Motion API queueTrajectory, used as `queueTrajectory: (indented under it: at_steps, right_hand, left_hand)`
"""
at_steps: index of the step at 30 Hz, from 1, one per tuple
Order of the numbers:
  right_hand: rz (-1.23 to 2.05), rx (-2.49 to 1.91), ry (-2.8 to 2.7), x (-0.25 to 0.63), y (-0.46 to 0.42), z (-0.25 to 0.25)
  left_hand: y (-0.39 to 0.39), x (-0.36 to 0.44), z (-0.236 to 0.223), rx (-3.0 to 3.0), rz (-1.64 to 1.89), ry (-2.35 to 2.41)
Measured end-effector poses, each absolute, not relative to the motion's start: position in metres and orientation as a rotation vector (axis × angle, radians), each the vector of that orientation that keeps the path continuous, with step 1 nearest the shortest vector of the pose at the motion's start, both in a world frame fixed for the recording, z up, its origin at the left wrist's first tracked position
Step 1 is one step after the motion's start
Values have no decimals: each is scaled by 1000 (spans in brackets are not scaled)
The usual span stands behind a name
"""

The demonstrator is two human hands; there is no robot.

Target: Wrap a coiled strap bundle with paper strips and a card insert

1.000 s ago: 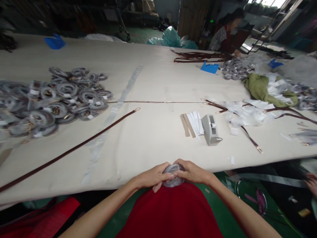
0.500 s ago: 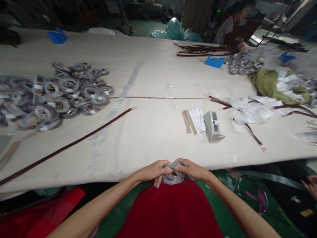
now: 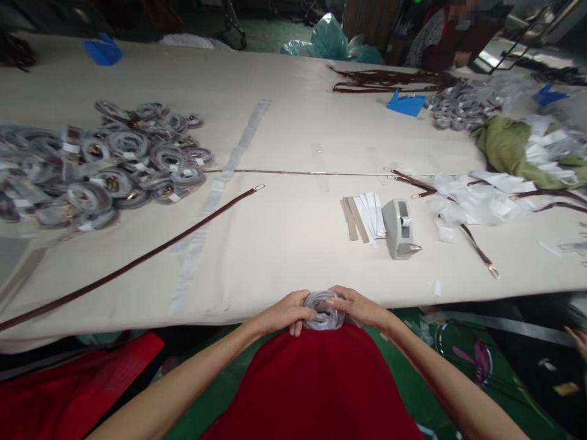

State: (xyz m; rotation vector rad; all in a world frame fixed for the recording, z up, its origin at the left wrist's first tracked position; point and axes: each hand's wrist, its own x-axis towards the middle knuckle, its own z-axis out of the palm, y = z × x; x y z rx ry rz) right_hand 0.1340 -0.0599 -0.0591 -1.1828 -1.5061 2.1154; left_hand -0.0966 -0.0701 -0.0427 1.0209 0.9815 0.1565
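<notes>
Both my hands meet at the near edge of the cream table [image 3: 284, 244], just above my red top. My left hand [image 3: 283, 313] and my right hand [image 3: 360, 307] grip between them a small coiled strap wrapped in clear plastic [image 3: 323, 310]. A long brown strap [image 3: 132, 261] lies loose across the table to the left, with a gold ring at its far end. A grey tape dispenser [image 3: 400, 228] stands ahead and to the right, beside a fan of white and tan paper strips [image 3: 363, 217].
A large heap of wrapped strap coils [image 3: 92, 168] covers the left of the table. Loose plastic sleeves and brown straps [image 3: 477, 201] lie at the right, with a green cloth [image 3: 509, 146]. Another person [image 3: 452, 36] works at the far side. A blue tray [image 3: 406, 102] sits there.
My hands have stayed together on the wrapped coil, fingers shifting slightly around it. The view has tilted down a little, so the table's contents sit higher in frame.
</notes>
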Motion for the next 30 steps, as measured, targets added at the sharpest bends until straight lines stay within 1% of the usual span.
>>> queueTrajectory:
  at_steps: [5, 15, 21, 25, 30]
  right_hand:
    - [2112, -1168, -1571, 135, -60, -53]
    - [2007, -1235, -1737, 137, -56, -47]
    - [1884, -1322, -1842, 132, -59, -52]
    - [1859, -1319, -1920, 132, -59, -50]
    - [1863, -1266, -2009, 138, -60, -43]
  left_hand:
    - [-77, -93, -50, 962, 250, 1003]
    - [-85, -89, -46, 968, 415, 1058]
    - [-92, -82, -52, 992, 483, 1126]
    - [-90, -84, -47, 958, 475, 1107]
    - [-78, -95, -31, 831, 356, 915]
